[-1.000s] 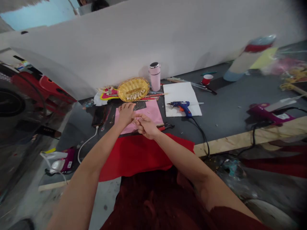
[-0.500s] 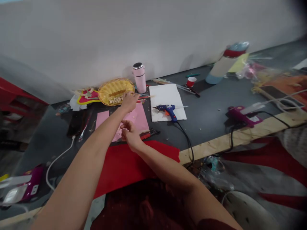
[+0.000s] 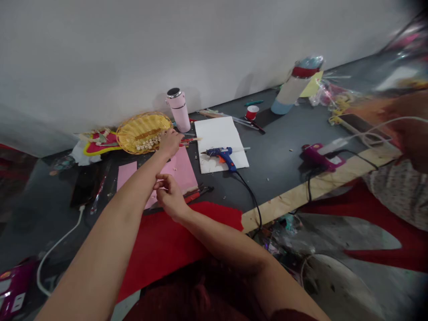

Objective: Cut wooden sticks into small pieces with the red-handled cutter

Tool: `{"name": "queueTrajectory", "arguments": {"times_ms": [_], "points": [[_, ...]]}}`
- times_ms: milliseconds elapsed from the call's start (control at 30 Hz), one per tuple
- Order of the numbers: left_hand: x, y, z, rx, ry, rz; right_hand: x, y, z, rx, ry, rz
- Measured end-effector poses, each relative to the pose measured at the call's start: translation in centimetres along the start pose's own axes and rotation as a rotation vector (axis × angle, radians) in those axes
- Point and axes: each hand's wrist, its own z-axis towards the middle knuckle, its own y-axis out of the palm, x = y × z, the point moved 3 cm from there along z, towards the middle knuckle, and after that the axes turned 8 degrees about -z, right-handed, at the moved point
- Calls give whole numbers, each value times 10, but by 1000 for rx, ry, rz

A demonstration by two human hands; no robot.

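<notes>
My left hand is stretched out to the right rim of the yellow wicker basket, which holds small pale pieces. Its fingers are bent, and whatever they grip is hidden. Below my left forearm, the fingers of my right hand curl in a pinch over the pink sheets; I cannot make out what is in them. Small pale bits lie on the pink sheet. Beside it, red-handled pliers lie near my right hand. A blue glue gun rests on a white board.
A pink flask stands behind the basket. Farther right are a red spool, a tall bottle and a purple glue gun. A red cloth hangs over the front edge. At far right sits another person.
The view has turned, so the table's things appear farther left. My left hand stays by the basket rim. My right hand remains over the pink sheets with its fingers bent.
</notes>
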Motion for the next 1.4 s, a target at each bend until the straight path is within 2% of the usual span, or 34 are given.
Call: {"name": "queueTrajectory", "arguments": {"times_ms": [167,333,533,667,833,900,967,1067,1167,1267,1400], "points": [[3,-5,-1,-49,-4,27,-5,0,0,-19,1,-49],[2,-19,6,12,-42,-35,-5,1,1,-67,-29,-112],[11,-51,3,205,1,-232,2,3,2,-83,5,-231],[18,-70,-6,323,40,-282,4,5,1,-126,-5,-254],[20,-92,-28,536,-46,-327,-1,4,0,-135,-42,-201],[26,-99,-44,575,-55,-320,-5,4,-1,-132,-79,-153],[33,-103,-64,550,-49,-276,-8,5,-4,-129,-97,-122],[44,-102,-98,409,-43,-237,-11,3,-6,-91,-91,-89],[48,-99,-134,294,-53,-250,-16,-3,-3,14,-109,-24],[50,-97,-166,233,-85,-255,-23,-11,2,108,-157,32],[55,-97,-195,123,-121,-290,-30,-13,4,56,-160,-5]]}}
